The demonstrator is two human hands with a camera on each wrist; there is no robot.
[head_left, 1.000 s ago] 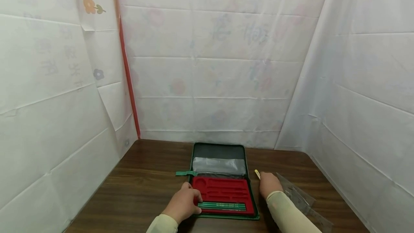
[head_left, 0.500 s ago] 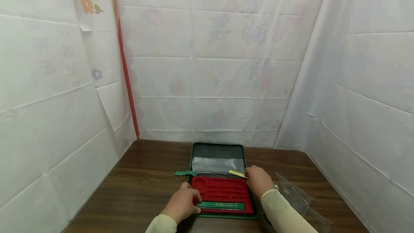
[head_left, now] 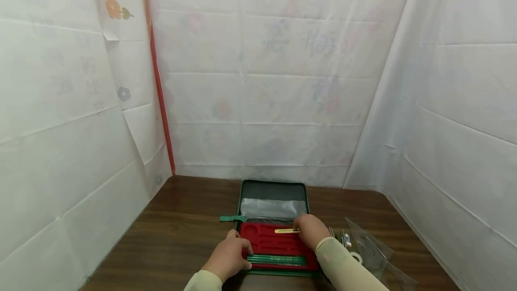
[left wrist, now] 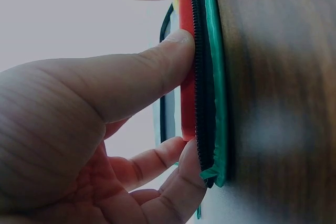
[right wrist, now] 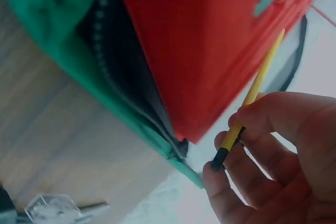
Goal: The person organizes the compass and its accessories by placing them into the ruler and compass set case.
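Note:
An unfolded green zip pencil case (head_left: pixel 274 188) lies on the table, its near half holding a red moulded tray (head_left: pixel 252 237). Several green pencils (head_left: pixel 278 260) lie in the tray's front slot. At the near left corner, my left hand (head_left: pixel 228 255) grips the case, with its thumb (left wrist: pixel 176 51) on the red tray's side and the fingers around the corner. My right hand (head_left: pixel 313 232) pinches a slim yellow tool with a black end (right wrist: pixel 257 85) between thumb and fingers. In the head view, the tool overlaps the tray's back slots, pointing left.
Right of the case lie a blue-and-white block (head_left: pixel 348 239), a pale ring (head_left: pixel 357 257) and transparent plastic sheets (head_left: pixel 373 248). A green strap (head_left: pixel 229 218) sticks out left. White sheeting (head_left: pixel 262 102) encloses the table (head_left: pixel 181 232) at back and sides.
My right hand has carried the yellow tool left from beside the case to over the tray, turning it level. Small items at the right are uncovered. My left hand has stayed put.

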